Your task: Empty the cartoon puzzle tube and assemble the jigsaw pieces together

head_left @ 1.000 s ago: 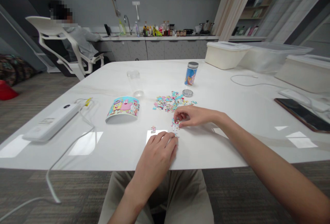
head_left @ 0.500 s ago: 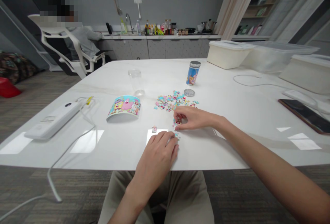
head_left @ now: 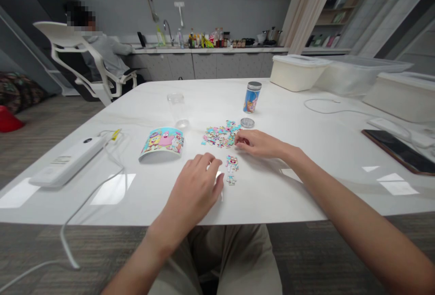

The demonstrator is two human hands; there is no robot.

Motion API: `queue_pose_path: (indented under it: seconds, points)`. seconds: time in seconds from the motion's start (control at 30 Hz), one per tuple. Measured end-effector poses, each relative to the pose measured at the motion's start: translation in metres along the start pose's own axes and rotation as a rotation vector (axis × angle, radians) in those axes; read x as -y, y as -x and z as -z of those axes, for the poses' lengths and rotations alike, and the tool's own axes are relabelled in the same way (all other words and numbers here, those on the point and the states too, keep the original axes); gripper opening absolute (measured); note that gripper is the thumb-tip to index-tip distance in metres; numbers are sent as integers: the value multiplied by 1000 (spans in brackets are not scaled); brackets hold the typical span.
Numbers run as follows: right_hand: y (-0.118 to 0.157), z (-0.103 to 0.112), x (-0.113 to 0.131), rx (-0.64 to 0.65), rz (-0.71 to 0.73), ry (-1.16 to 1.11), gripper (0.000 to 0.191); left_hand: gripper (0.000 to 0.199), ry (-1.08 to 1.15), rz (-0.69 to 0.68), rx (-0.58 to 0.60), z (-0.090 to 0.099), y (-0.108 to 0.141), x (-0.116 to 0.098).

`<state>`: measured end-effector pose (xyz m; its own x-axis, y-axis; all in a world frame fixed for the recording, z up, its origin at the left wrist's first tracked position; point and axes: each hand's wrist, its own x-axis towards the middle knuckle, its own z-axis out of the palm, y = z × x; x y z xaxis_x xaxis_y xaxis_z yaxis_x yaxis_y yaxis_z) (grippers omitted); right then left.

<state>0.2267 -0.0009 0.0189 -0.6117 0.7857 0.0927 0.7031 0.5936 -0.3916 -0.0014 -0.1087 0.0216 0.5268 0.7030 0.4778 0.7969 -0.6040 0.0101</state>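
My left hand (head_left: 197,188) hovers over the near middle of the table, fingers bent and thumb apart, with nothing visible between them. Just right of it lie a small joined group of puzzle pieces (head_left: 232,163) with a cartoon face and, slightly nearer, a separate puzzle piece (head_left: 231,180). My right hand (head_left: 260,143) is at the right edge of a loose pile of puzzle pieces (head_left: 219,135). Its fingers are curled in towards the thumb; whatever is at the fingertips is too small to make out. A curved cartoon picture card (head_left: 163,142) stands left of the pile.
Behind the pile are a clear open jar (head_left: 176,107), a round lid (head_left: 247,123) and a blue cartoon canister (head_left: 252,98). A power strip (head_left: 68,161) with cables lies left, a phone (head_left: 399,150) right. Storage boxes (head_left: 295,75) line the back right. A person (head_left: 105,55) sits far left.
My right hand has left the joined pieces and moved up to the pile's edge. My left hand has shifted left and lifted, uncovering the lower piece and now covering the small pink one.
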Motion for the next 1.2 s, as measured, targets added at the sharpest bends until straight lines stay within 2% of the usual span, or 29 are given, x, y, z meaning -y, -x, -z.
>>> queue_pose_path:
  seconds: [0.07,0.13,0.23,0.33,0.43,0.57,0.67,0.77,0.97,1.2]
  points:
    - [-1,2,-4,-94,-103,38,18,8,-158,-143,65,9,-26,17]
    - [-3,3,-10,-207,-283,78,22,9,-280,-256,89,10,-53,37]
    - [-4,4,-22,-305,-524,134,26,14,-350,-407,65,-8,-82,69]
    - [-3,3,-33,-297,-583,171,27,21,-335,-386,-30,-33,-87,92]
    - [-2,2,-36,-240,-550,162,23,22,-325,-372,-1,-45,-79,101]
    - [2,8,-35,-125,-491,106,18,18,-281,-368,129,-41,-71,101]
    - [6,15,-34,18,-386,18,24,16,-204,-375,219,-39,-70,103]
    - [8,18,-32,100,-266,-69,34,18,-102,-382,242,-42,-69,106]
    - [3,9,-25,49,-117,-119,26,17,18,-459,297,-51,-67,103]
    - [-1,0,-31,-67,-27,-38,14,18,8,-435,295,-52,-66,101]
